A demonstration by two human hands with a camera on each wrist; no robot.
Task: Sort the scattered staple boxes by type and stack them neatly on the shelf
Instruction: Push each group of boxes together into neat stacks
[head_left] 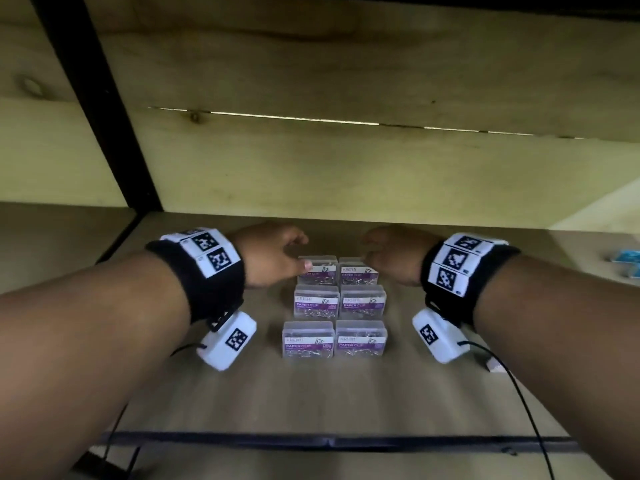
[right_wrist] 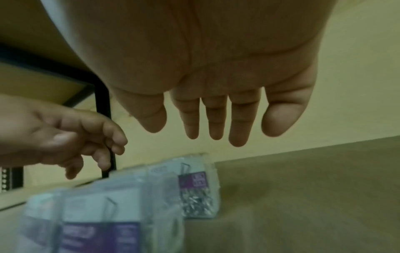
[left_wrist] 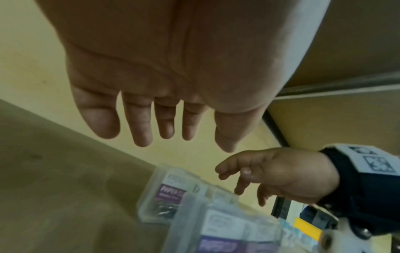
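Note:
Six clear plastic boxes with purple PAPER CLIP labels stand in a tidy grid, two wide and three deep, on the wooden shelf (head_left: 346, 393). The front pair (head_left: 308, 341) is nearest me, and the back pair (head_left: 317, 271) lies between my hands. My left hand (head_left: 277, 258) hovers left of the back row with its fingers (left_wrist: 166, 126) relaxed and holding nothing. Mirroring it, my right hand (head_left: 388, 258) hangs on the other side, fingers (right_wrist: 214, 119) loose and empty. Both wrist views show the hands above the boxes (right_wrist: 194, 188), not gripping them.
A black metal post (head_left: 104, 116) rises at the shelf's back left, and a wooden back wall (head_left: 346, 168) stands behind the boxes. Blue packets (head_left: 623, 261) lie at the far right. A small white item (head_left: 493, 367) sits right of the boxes. A dark rail (head_left: 329, 441) edges the front.

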